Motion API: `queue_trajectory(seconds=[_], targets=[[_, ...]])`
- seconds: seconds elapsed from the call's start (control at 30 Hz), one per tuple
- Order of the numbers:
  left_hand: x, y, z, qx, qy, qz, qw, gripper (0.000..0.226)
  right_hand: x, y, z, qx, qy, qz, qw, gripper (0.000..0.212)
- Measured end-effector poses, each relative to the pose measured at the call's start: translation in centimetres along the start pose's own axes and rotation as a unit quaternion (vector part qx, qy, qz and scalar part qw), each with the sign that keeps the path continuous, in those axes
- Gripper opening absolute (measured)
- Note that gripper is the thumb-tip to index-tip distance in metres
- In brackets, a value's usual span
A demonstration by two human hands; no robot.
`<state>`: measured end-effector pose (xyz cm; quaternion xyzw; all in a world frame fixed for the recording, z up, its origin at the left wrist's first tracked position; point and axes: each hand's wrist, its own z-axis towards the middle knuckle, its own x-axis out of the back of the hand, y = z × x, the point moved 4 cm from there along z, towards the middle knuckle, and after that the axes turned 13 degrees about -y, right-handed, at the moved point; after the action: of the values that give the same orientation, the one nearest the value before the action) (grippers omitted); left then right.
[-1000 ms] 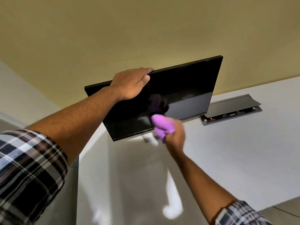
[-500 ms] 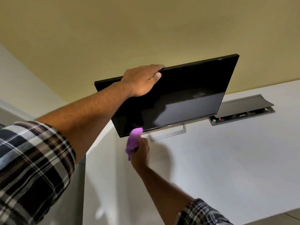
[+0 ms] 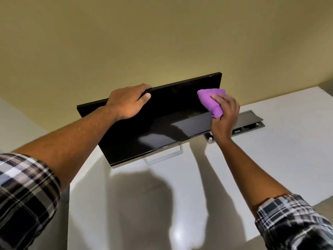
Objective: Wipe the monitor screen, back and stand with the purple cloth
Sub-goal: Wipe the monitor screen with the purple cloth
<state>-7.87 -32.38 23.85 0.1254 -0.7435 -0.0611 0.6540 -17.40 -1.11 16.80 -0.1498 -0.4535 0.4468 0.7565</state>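
Right hand (image 3: 223,116) presses the cloth (image 3: 210,101) on the monitor (image 3: 153,130).

The monitor stands on its stand (image 3: 164,157) on the white desk (image 3: 270,150), screen dark. The left hand (image 3: 128,103) grasps its top edge, thumb on the front. The right hand grasps the bunched purple cloth against the screen's upper right part, near the right edge.

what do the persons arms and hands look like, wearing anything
Both forearms are bare, with plaid sleeves in black, white and grey rolled up near the elbows. The left hand and right hand are bare too: no gloves, rings or watch show.
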Motion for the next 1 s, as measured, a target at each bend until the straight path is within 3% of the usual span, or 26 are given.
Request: queue_trajectory(seconds=[0.1, 0.17, 0.33, 0.53, 0.6, 0.7, 0.73, 0.77, 0.83, 0.93, 1.0], targets=[[-0.3, -0.1, 0.1, 0.002, 0.015, 0.009, 1.0, 0.04, 0.4, -0.2, 5.2, 0.165, -0.035, -0.081, 0.982, 0.033], [-0.3, -0.3, 0.2, 0.003, 0.018, 0.008, 1.0, 0.04, -0.9, 0.3, 6.3, 0.202, -0.08, -0.105, 0.97, 0.03], [-0.4, -0.8, 0.6, 0.017, 0.016, -0.004, 1.0, 0.039, -3.4, 3.4, 3.3, 0.167, -0.091, -0.093, 0.977, 0.031], [-0.6, -0.7, 0.6, 0.025, 0.022, 0.005, 0.999, 0.038, -6.2, 10.6, -4.1, 0.08, -0.225, -0.123, 0.963, 0.037], [-0.7, -0.6, 0.6, 0.027, 0.021, 0.013, 0.999, 0.039, -7.2, 13.7, -6.0, 0.019, -0.341, -0.169, 0.924, 0.03], [-0.7, -0.4, 0.5, 0.026, 0.02, 0.017, 0.999, 0.04, -7.4, 16.1, -8.2, -0.062, -0.55, -0.234, 0.799, 0.022], [-0.6, -0.4, 0.5, 0.026, 0.018, 0.017, 0.999, 0.04, -7.0, 15.9, -8.3, -0.062, -0.574, -0.238, 0.781, 0.022], [-0.6, -0.4, 0.5, 0.025, 0.016, 0.017, 0.999, 0.041, -6.5, 15.1, -7.8, -0.054, -0.567, -0.223, 0.791, 0.022], [-0.5, -0.3, 0.5, 0.026, 0.017, 0.019, 0.999, 0.04, -5.1, 11.8, -5.8, 0.006, -0.492, -0.16, 0.856, 0.025], [-0.4, -0.2, 0.6, 0.026, 0.019, 0.02, 0.999, 0.04, -2.8, 4.7, -1.9, 0.132, -0.303, -0.094, 0.939, 0.028], [-0.3, -0.2, 0.5, 0.027, 0.018, 0.022, 0.999, 0.04, -1.8, 0.2, 1.1, 0.153, -0.173, -0.067, 0.971, 0.038]])
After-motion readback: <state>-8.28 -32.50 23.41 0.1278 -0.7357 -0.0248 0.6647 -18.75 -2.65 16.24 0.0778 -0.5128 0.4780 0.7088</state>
